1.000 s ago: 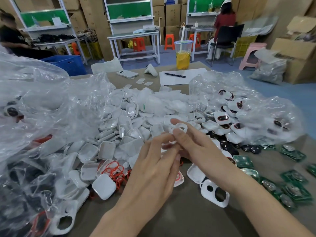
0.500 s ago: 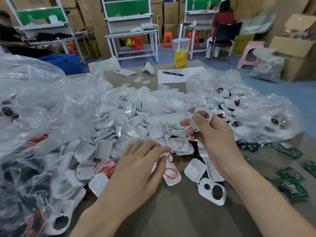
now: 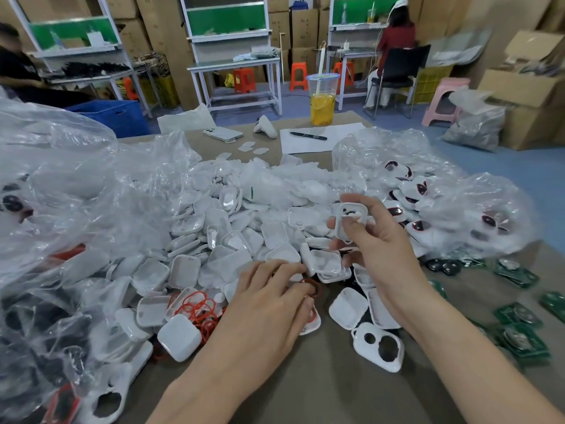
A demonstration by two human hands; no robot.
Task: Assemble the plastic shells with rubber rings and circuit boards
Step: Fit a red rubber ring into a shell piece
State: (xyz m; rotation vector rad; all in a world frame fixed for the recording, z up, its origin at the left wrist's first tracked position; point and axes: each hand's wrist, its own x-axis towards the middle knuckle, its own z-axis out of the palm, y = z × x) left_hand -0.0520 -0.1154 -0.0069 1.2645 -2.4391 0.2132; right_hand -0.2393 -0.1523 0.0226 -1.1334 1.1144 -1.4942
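While the right hand (image 3: 379,243) pinches one shell (image 3: 338,223), the left hand (image 3: 269,304) (fingers loosely together) touches one red ring (image 3: 319,289).

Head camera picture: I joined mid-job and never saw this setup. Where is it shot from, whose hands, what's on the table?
No machine here: a person works bare-handed, and the single camera sits on their head, looking forward and down. The right hand pinches a white shell frame above the pile of white shells. The left hand reaches down to a red rubber ring; whether it grips it is unclear. Green circuit boards lie at the right of the table.
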